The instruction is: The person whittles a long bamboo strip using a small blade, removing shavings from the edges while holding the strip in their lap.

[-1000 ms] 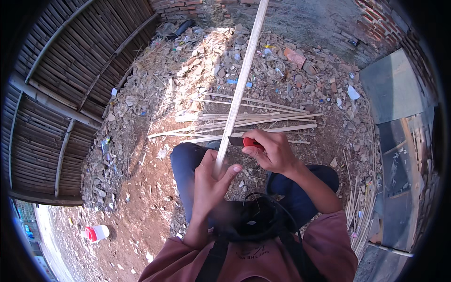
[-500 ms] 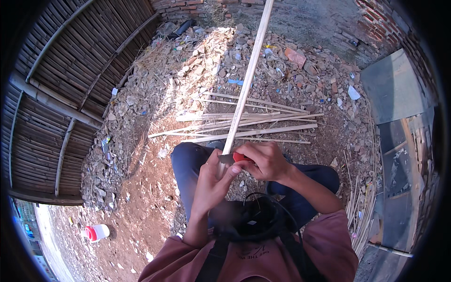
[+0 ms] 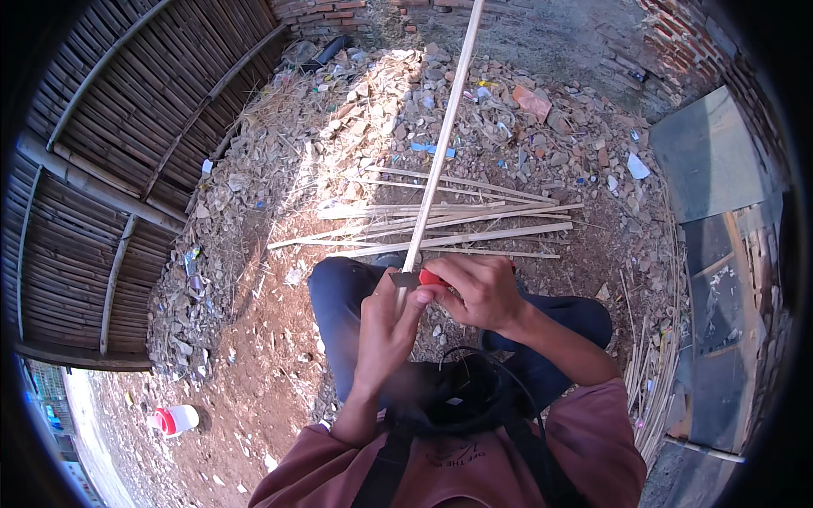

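Note:
A long pale strip (image 3: 442, 148), bamboo by its look, rises from between my hands toward the far wall. My left hand (image 3: 385, 326) is closed round its lower end, thumb along the right side. My right hand (image 3: 478, 292) grips a red-handled knife (image 3: 431, 278), and most of the handle is inside the fingers. The knife's short, broad grey blade (image 3: 407, 278) lies across the strip, touching it just above the left fingers. The left thumb tip is right beside the right hand.
Past my crossed legs, several similar strips (image 3: 508, 229) lie in a loose pile. Rubble (image 3: 364, 110) covers the ground up to a brick wall (image 3: 542, 51). A bamboo wall (image 3: 110, 169) stands left, panels (image 3: 711, 161) right. A red-and-white container (image 3: 176, 420) lies at lower left.
The strip's far end has swung slightly left, and the strip now shows a narrower side. The blade has shifted slightly up along it. Both hands keep their hold.

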